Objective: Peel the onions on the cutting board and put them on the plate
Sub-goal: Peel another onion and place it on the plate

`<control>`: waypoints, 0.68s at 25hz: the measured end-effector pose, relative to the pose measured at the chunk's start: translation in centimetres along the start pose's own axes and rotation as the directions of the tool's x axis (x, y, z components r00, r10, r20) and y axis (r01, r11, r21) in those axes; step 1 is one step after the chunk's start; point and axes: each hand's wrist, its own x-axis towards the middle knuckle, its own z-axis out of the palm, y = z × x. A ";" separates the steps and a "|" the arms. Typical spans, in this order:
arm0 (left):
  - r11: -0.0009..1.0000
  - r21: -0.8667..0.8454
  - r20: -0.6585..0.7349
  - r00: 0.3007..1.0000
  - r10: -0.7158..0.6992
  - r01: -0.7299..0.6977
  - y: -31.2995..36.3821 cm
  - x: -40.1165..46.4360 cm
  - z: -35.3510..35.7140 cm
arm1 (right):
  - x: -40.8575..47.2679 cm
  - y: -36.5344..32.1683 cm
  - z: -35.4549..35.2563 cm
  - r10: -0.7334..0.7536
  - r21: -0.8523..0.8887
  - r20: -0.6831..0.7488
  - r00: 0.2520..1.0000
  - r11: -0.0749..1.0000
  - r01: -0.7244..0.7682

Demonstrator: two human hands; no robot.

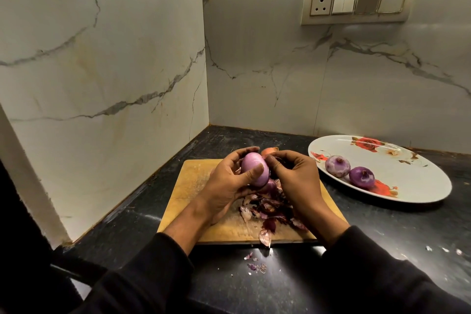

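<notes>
Two peeled purple onions on the oval floral plate – third nearly bare.
Left hand grips it, right hand pinches skin; one unpeeled orange-brown onion left.

Dim warm light, glare on countertop, wide-angle bowed edges

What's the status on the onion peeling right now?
Left hand grips onion, right hand picking at its skin. Two peeled onions on plate. Peels piled on cutting board.
</notes>
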 end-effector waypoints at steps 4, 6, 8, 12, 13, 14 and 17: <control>0.999 -0.033 0.047 0.999 0.009 -0.007 0.0 0.0 0.0 | 0.3 0.2 0.3 0.101 0.083 -0.075 0.992 0.992 -0.094; 0.994 -0.109 0.039 0.999 -0.001 0.006 0.3 0.0 0.1 | 0.4 0.2 0.1 0.152 0.116 -0.094 0.984 0.983 -0.141; 0.985 -0.171 0.000 1.000 0.019 -0.018 0.5 0.1 -0.1 | 0.5 0.1 -0.1 0.074 -0.020 -0.085 0.994 0.997 -0.076; 0.983 -0.177 -0.072 0.996 0.045 -0.057 0.6 0.2 -0.2 | 0.0 -0.3 0.6 0.005 -0.091 0.055 0.998 0.996 0.000; 0.984 -0.167 -0.066 0.997 0.043 -0.053 0.6 0.1 -0.1 | -0.1 -0.4 0.8 -0.003 -0.095 0.099 0.995 0.995 0.012; 0.987 -0.156 -0.054 0.998 0.041 -0.049 0.6 0.0 0.0 | -0.3 -0.5 0.9 -0.012 -0.125 0.139 0.990 0.992 0.029; 0.992 -0.113 -0.037 0.998 0.047 -0.051 0.6 -0.1 0.1 | -0.4 -0.3 1.0 -0.058 -0.220 0.199 0.978 0.970 0.103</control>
